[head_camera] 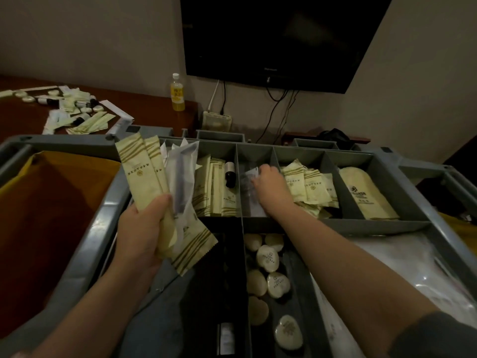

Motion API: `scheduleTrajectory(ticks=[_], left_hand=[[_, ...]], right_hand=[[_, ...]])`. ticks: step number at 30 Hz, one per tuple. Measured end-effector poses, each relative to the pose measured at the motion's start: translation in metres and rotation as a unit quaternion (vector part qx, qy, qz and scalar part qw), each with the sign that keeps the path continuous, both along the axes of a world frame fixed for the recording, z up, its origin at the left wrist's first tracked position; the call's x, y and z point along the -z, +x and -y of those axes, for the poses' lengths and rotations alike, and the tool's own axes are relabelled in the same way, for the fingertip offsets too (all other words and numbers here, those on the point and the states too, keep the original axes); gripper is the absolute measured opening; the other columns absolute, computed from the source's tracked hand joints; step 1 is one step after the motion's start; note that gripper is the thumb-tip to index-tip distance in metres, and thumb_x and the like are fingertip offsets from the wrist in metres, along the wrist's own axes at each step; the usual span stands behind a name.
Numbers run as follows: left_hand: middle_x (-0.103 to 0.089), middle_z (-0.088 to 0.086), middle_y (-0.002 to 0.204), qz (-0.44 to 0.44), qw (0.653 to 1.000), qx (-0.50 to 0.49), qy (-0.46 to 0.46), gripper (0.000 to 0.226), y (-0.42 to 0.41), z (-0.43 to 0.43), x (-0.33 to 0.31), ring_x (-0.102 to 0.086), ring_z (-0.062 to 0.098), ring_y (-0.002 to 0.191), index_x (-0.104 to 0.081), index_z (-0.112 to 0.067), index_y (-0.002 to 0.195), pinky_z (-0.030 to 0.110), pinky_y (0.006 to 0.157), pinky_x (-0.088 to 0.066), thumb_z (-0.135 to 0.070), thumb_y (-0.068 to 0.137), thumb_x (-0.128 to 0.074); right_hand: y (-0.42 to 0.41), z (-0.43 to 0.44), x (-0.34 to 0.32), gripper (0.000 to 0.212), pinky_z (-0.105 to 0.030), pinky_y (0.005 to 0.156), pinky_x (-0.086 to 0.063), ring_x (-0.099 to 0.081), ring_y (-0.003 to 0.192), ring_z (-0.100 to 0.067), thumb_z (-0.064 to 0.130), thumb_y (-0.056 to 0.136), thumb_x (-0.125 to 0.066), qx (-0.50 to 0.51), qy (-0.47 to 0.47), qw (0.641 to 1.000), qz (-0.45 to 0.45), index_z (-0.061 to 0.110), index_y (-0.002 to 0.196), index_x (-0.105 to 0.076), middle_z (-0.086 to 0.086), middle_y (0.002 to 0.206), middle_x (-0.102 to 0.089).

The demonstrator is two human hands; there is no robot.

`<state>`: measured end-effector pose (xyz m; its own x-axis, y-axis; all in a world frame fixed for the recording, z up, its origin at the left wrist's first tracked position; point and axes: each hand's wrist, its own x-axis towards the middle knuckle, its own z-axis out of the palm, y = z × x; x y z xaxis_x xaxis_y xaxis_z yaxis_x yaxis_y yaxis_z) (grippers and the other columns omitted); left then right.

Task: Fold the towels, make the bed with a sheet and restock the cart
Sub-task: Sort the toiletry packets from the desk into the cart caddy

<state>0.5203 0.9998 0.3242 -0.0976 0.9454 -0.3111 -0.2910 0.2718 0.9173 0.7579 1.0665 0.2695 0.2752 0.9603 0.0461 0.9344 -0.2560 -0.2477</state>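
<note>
Nearest you, round wrapped soaps (268, 259) lie in a dark near compartment of the grey cart tray (361, 224). Just beyond them, your left hand (144, 228) is closed round a fanned bundle of long cream sachets (140, 171) and a clear-wrapped item (182, 177), held over the tray's left side. Farther in, your right hand (268, 184) reaches into a narrow compartment of the back row. Its fingers bend down onto a clear plastic packet (251, 174); whether they pinch it or only touch it cannot be told. Left of that hand, more long sachets (214, 192) stand in their compartment beside a small dark bottle (229, 174). To its right lie square cream sachets (307, 184), then a cream pouch (366, 195). Beyond the cart, loose supplies (77, 104) are scattered on a dark wooden desk (25, 117). A yellow drink bottle (177, 93) stands at its far edge, and a black television (278, 37) hangs on the wall.
</note>
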Motion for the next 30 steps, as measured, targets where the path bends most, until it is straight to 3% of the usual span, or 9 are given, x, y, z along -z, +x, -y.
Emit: scheduleTrajectory(ticks=[2, 5, 9, 13, 16, 20, 22, 25, 30], left_hand=[[-0.064, 0.008, 0.097, 0.004, 1.000, 0.006, -0.002, 0.009, -0.001, 0.002, -0.001, -0.063, 0.030, 0.091, -0.056, -0.025, 0.088, 0.046, 0.077, -0.053, -0.016, 0.091, -0.054], [-0.062, 0.007, 0.098, 0.001, 1.000, 0.023, 0.004, 0.010, 0.000, 0.007, -0.003, -0.062, 0.027, 0.090, -0.054, -0.027, 0.088, 0.046, 0.076, -0.053, -0.018, 0.092, -0.053], [-0.063, 0.007, 0.099, -0.006, 0.999, 0.021, 0.024, 0.008, 0.002, 0.011, 0.001, -0.061, 0.026, 0.092, -0.058, -0.022, 0.097, 0.040, 0.071, -0.053, -0.017, 0.092, -0.053], [-0.063, 0.007, 0.104, -0.010, 0.999, 0.033, 0.025, 0.028, 0.001, 0.016, 0.011, -0.063, 0.021, 0.091, -0.055, -0.013, 0.121, 0.033, 0.064, -0.052, -0.017, 0.093, -0.051], [-0.064, 0.003, 0.090, -0.015, 0.999, 0.024, 0.023, 0.020, -0.004, 0.016, 0.013, -0.063, 0.017, 0.078, -0.060, -0.014, 0.110, 0.030, 0.056, -0.048, -0.017, 0.093, -0.051], [-0.063, 0.006, 0.093, -0.025, 1.000, 0.002, 0.003, 0.022, -0.015, 0.010, 0.012, -0.062, 0.021, 0.080, -0.058, -0.012, 0.113, 0.031, 0.056, -0.046, -0.020, 0.092, -0.053], [-0.064, 0.009, 0.101, -0.028, 1.000, -0.002, 0.008, 0.033, -0.019, 0.007, 0.011, -0.063, 0.023, 0.087, -0.055, -0.010, 0.123, 0.032, 0.056, -0.048, -0.020, 0.091, -0.054], [-0.064, 0.008, 0.099, -0.038, 0.999, -0.007, 0.006, 0.026, -0.025, 0.000, 0.009, -0.063, 0.026, 0.089, -0.056, -0.014, 0.116, 0.036, 0.063, -0.051, -0.021, 0.091, -0.056], [-0.064, 0.009, 0.106, -0.033, 0.999, -0.019, -0.001, 0.027, -0.044, -0.007, 0.011, -0.064, 0.028, 0.097, -0.054, -0.014, 0.118, 0.045, 0.078, -0.054, -0.021, 0.093, -0.053]], right_hand=[[0.003, 0.009, -0.012, 0.033, -0.033, 0.088, -0.039, -0.047, 0.113, -0.027, 0.025, 0.100, -0.043, 0.006, 0.100, 0.995, -0.004, 0.009, 0.128, -0.048, -0.012, 0.124, -0.050], [0.006, 0.040, -0.033, 0.030, -0.026, 0.074, -0.038, -0.053, 0.098, -0.017, 0.031, 0.098, -0.047, 0.062, 0.174, 0.971, -0.155, 0.014, 0.122, -0.054, -0.004, 0.114, -0.059], [-0.002, 0.105, -0.048, 0.040, -0.035, 0.078, -0.048, -0.056, 0.099, -0.022, 0.014, 0.091, -0.055, -0.003, -0.089, 0.952, -0.292, 0.021, 0.129, -0.045, -0.005, 0.120, -0.054], [-0.020, 0.148, -0.040, 0.047, -0.029, 0.091, -0.043, -0.049, 0.116, -0.021, 0.018, 0.092, -0.056, -0.110, -0.184, 0.971, -0.102, 0.022, 0.135, -0.041, -0.003, 0.132, -0.044], [-0.029, 0.156, -0.035, 0.051, -0.034, 0.096, -0.041, -0.047, 0.117, -0.023, 0.038, 0.090, -0.058, -0.172, -0.179, 0.968, 0.045, 0.021, 0.136, -0.042, -0.003, 0.130, -0.045], [-0.041, 0.110, -0.055, 0.023, -0.038, 0.087, -0.041, -0.057, 0.099, -0.020, 0.035, 0.096, -0.048, -0.108, 0.076, 0.991, -0.010, 0.022, 0.111, -0.060, 0.002, 0.107, -0.062], [-0.053, 0.067, -0.056, 0.021, -0.038, 0.090, -0.036, -0.055, 0.102, -0.019, 0.029, 0.095, -0.047, -0.115, 0.107, 0.988, 0.005, 0.023, 0.111, -0.060, 0.003, 0.107, -0.063], [-0.062, 0.006, -0.039, 0.038, -0.050, 0.109, -0.021, -0.041, 0.123, -0.025, 0.018, 0.091, -0.049, -0.145, -0.015, 0.986, 0.087, 0.023, 0.128, -0.050, -0.003, 0.129, -0.053], [-0.054, -0.044, -0.014, 0.040, -0.065, 0.110, -0.008, -0.029, 0.132, -0.039, 0.011, 0.093, -0.045, -0.131, -0.177, 0.953, 0.210, 0.020, 0.131, -0.050, -0.013, 0.140, -0.041]])
